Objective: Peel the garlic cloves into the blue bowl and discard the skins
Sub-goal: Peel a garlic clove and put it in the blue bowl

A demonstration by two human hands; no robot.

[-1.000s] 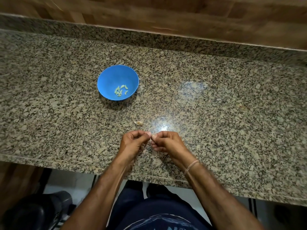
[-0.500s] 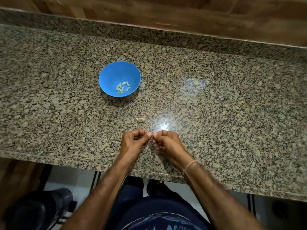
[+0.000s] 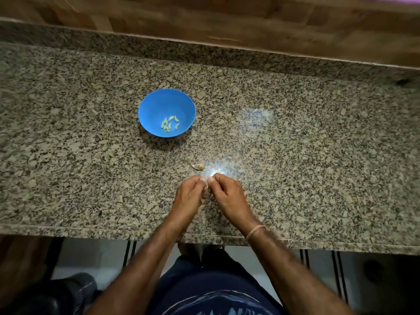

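Hardly any shift since earlier: left hand (image 3: 189, 193) and right hand (image 3: 227, 194), grips narrow on garlic clove (image 3: 206, 186) between them.

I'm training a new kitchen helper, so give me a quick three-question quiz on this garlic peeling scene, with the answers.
1. Where do the peeled cloves lie? A) on a plate B) in the blue bowl C) in a pan
2. True or false: the right hand is reaching into the bowl.
3. Fill in: the loose scrap of skin lies between the hands and the ____.
Key: 1 B. 2 False: it and the left hand pinch a garlic clove together. 3 bowl.
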